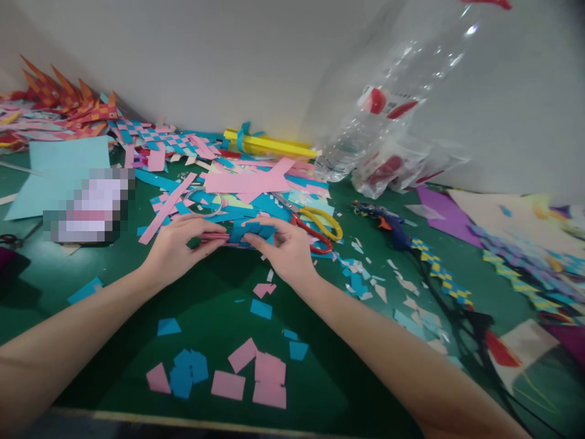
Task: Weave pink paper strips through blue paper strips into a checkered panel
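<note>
Between my hands is a piece of folded blue paper (237,231), joined by or laid against pink paper strips (214,236). The fingers of my left hand (171,247) pinch the pink strips at the left end. My right hand (292,250) is closed on the blue part, thumb in front and fingers behind. Just behind my right hand lie scissors (338,227) with yellow and red handles. A roll of clear tape (221,204) sits behind my left hand, close to a long pink strip (169,207). How the held papers join is partly hidden by my fingers.
Cut pink pieces (269,378) and blue pieces (183,373) lie near the table's front edge. A phone (91,204) rests at left on light blue paper (68,152). Clear plastic bottles (388,110) stand by the wall. Woven paper strips (439,274) and a black cable are at right.
</note>
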`<action>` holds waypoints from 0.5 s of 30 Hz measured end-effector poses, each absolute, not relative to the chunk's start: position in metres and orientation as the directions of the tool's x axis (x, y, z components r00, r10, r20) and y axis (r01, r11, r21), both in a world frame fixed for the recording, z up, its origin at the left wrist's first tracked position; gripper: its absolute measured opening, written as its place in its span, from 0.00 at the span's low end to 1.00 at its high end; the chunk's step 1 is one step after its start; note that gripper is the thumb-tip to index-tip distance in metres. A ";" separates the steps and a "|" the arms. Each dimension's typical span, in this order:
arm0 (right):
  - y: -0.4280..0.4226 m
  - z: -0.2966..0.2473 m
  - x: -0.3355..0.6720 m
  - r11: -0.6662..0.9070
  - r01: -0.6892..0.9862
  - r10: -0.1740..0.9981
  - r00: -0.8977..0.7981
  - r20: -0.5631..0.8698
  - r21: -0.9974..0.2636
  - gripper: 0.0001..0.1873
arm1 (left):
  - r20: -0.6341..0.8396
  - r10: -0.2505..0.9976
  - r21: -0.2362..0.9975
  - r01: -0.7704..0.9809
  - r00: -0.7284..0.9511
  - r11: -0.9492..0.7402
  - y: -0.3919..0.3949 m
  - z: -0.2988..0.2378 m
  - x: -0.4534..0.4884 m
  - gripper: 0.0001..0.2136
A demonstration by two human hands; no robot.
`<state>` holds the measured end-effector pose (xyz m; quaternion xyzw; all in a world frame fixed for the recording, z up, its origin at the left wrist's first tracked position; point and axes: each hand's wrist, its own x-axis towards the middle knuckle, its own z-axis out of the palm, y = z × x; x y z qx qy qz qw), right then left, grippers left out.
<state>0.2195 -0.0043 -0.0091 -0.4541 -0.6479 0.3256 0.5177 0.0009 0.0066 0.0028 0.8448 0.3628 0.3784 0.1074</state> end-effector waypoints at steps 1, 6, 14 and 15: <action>-0.004 -0.009 0.219 0.377 0.247 0.924 -0.031 0.382 -0.893 0.10 | 0.557 0.697 0.460 0.531 0.452 -0.712 0.007 0.003 0.001 0.12; -0.003 -0.014 0.219 0.347 0.160 0.935 0.026 0.355 -0.924 0.12 | 0.544 0.702 0.458 0.539 0.459 -0.707 0.008 0.000 -0.001 0.09; -0.005 -0.007 0.219 0.357 0.069 0.927 -0.145 0.345 -0.932 0.16 | 0.531 0.718 0.439 0.579 0.450 -0.687 0.009 -0.004 -0.001 0.12; -0.006 -0.005 0.219 0.366 0.042 0.915 -0.198 0.351 -0.930 0.17 | 0.532 0.717 0.437 0.579 0.451 -0.689 0.009 -0.004 -0.001 0.12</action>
